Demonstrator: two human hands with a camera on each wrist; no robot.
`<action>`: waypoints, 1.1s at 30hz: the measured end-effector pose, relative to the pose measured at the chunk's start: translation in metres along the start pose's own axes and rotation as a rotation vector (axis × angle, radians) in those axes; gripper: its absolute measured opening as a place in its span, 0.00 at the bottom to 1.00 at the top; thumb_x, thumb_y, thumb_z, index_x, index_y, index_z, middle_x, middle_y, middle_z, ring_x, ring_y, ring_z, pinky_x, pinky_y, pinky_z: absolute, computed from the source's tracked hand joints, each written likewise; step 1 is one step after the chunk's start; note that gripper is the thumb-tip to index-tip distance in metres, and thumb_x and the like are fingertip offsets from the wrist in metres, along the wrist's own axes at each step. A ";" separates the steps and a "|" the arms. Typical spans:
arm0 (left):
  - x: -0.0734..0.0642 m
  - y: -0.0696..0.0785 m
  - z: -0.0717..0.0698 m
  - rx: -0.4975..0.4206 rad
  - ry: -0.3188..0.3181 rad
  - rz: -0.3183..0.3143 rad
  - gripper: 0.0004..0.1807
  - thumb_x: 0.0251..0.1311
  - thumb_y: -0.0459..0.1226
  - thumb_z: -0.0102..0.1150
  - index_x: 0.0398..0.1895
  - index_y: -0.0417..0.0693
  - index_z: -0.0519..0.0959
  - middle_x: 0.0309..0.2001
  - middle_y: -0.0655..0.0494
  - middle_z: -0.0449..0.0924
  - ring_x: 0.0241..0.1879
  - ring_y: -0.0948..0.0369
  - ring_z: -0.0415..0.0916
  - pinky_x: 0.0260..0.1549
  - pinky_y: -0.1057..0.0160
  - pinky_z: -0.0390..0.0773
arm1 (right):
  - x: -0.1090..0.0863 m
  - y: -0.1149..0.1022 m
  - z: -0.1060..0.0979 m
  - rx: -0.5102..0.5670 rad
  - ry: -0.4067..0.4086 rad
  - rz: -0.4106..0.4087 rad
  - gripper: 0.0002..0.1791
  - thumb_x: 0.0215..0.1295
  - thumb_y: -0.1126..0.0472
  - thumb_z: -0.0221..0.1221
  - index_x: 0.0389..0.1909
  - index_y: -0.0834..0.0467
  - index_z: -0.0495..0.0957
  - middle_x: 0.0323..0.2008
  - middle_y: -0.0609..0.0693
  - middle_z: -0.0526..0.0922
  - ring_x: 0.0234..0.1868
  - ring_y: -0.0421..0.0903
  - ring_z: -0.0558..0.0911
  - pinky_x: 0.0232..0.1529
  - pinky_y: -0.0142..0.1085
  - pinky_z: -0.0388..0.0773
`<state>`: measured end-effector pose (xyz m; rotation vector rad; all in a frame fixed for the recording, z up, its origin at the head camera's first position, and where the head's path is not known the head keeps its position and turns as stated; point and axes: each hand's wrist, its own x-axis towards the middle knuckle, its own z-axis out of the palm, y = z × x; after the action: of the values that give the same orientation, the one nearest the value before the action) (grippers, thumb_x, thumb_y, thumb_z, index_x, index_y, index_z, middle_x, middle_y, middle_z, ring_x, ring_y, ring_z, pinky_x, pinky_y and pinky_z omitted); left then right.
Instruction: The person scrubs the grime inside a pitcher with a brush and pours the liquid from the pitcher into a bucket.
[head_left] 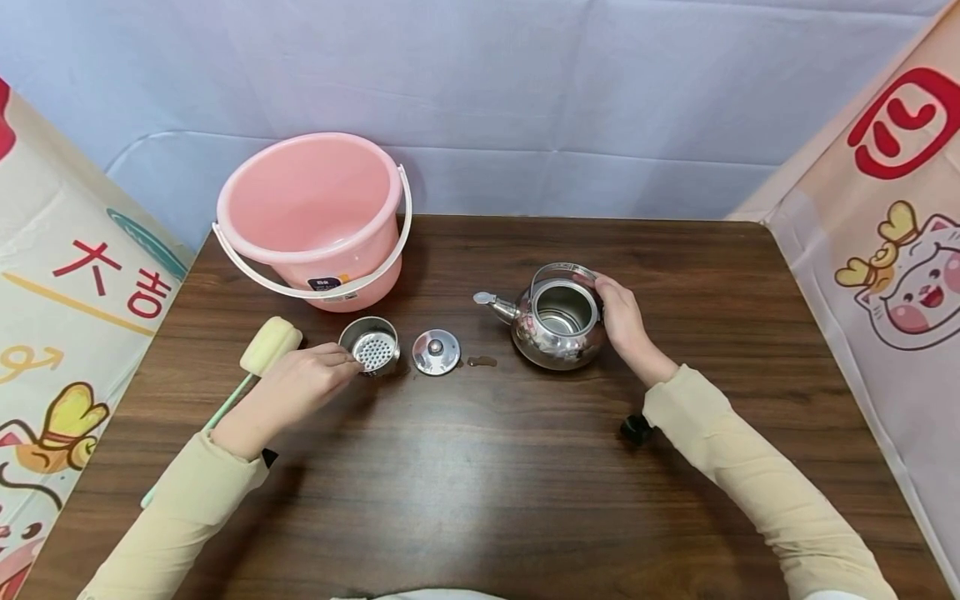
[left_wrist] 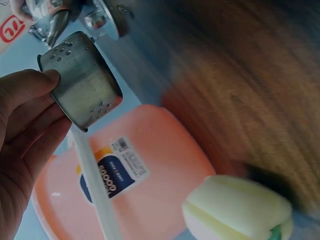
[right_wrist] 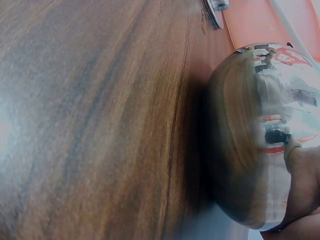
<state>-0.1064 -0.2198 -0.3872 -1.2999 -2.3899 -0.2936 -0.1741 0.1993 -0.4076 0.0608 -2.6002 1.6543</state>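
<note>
Dark brown wood-grain table [head_left: 465, 475] across the middle and bottom of the frame, glare at its centre; pale lavender cloth backdrop [head_left: 487, 100] along the top, printed cartoon panels at far left [head_left: 82, 287] and far right [head_left: 900, 250]. Upper left: pink plastic bucket [head_left: 382, 242], white handle swung down over its front, label on the wall. Below it, a pale yellow sponge brush [head_left: 272, 346] with thin green handle, partly covered by my left forearm. Centre: round shiny metal lid [head_left: 436, 352], knob up, a small wet brown patch [head_left: 482, 362] just right of it; both lie between my hands. My hands are well apart. Left hand [head_left: 300, 383], left of centre, back upward, pinches a perforated metal strainer cup [head_left: 375, 350] by its side, thumb against fingers; cannot tell whether the cup touches wood. Right hand [head_left: 622, 317], right of centre, grips the near-right side of a polished stainless-steel kettle [head_left: 558, 350], which sits upright on the table, mouth uncovered, spout pointing left. Pale yellow sleeves [head_left: 757, 467] reach in from both lower corners.
</note>
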 end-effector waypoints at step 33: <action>-0.009 -0.006 0.018 -0.081 -0.197 -0.062 0.09 0.41 0.25 0.62 0.17 0.47 0.75 0.20 0.59 0.71 0.23 0.61 0.71 0.22 0.64 0.72 | 0.001 0.000 0.001 0.030 -0.007 -0.018 0.24 0.70 0.62 0.31 0.53 0.69 0.72 0.54 0.62 0.73 0.63 0.50 0.65 0.62 0.36 0.57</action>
<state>-0.1112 -0.2230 -0.4069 -1.3477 -2.6115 -0.2949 -0.1749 0.1988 -0.4082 0.0920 -2.5722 1.6906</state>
